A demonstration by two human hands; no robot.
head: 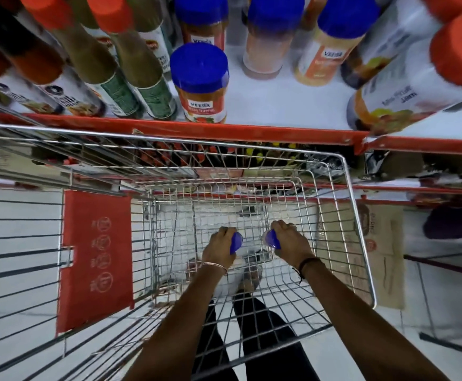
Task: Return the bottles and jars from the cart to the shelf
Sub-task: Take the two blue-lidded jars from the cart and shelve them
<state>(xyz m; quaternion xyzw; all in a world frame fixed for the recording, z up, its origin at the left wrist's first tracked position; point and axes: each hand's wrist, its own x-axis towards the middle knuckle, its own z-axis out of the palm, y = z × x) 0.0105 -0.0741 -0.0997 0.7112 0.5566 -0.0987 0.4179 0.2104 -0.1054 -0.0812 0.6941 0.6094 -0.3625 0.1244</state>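
Deep in the cart (345, 188), my left hand (220, 247) and right hand (290, 242) each clasp a blue-capped jar (236, 242), clear of the wire walls.

There is a single view, from a wide-angle camera on the person's head, looking steeply down and slightly forward. It sits high above the wire cart (345, 188), so the basket is seen from over its rim and the floor shows through the mesh. The white shelf (265, 103) with its red front edge crosses the upper part of the frame, close to the lens: the blue-capped jars (199, 81) and orange-capped bottles (109, 12) on it are seen from above, caps looming large and leaning outward under the wide-angle distortion. Both forearms enter from the bottom edge, reaching away from the camera into the basket. The person's legs appear straight below, through the cart's wires.
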